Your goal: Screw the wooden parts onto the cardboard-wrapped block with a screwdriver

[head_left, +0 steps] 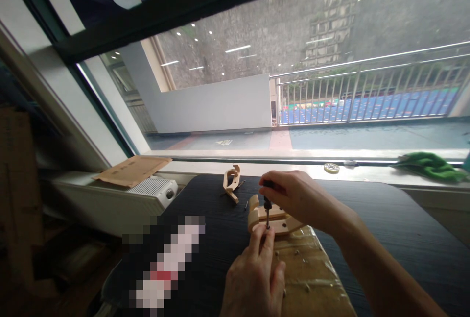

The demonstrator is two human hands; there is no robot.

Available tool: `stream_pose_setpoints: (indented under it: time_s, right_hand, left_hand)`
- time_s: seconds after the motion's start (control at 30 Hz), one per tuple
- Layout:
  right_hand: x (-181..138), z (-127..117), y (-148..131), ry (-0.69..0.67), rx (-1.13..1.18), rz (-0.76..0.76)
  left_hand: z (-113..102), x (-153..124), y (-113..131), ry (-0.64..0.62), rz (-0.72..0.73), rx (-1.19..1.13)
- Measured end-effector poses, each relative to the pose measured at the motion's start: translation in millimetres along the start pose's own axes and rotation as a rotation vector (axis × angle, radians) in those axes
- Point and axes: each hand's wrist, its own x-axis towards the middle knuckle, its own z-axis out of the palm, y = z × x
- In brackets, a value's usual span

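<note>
My right hand (288, 189) is closed around the dark handle of a screwdriver (268, 213), which stands nearly upright with its tip on a pale wooden piece (281, 226). That piece has curved ends and dark round holes, and lies at the far end of a tape-wrapped brown block (308, 273). My left hand (253, 273) presses its index and middle fingertips on the near edge of the wood, on either side of the screwdriver tip, steadying it. Its thumb rests apart, lower down by the block. Any screw under the tip is too small to make out.
A second curved wooden part (231, 182) lies on the black table (213, 248), with a small screw (246, 205) near it. A roll of tape (331, 167) and a green cloth (429, 166) are on the windowsill. Brown cardboard (134, 170) covers a white unit at left.
</note>
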Motion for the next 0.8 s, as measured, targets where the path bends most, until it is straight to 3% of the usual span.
stream_pose_setpoints:
  time_s: [0.27,0.63,0.8]
  right_hand:
    - [-6.4,-12.5,-8.1,-0.123,0.094,-0.082]
    - [0.6,1.8,-2.9,0.037,0.016,-0.030]
    - [-0.9,0.9,-4.5,0.039,0.016,-0.051]
  left_hand:
    - [3.5,1.3,-3.8,0.004,0.016,0.003]
    - [3.3,0.7,-3.2,0.014,0.021,-0.012]
    - [4.8,0.3,-4.5,0.013,0.024,-0.008]
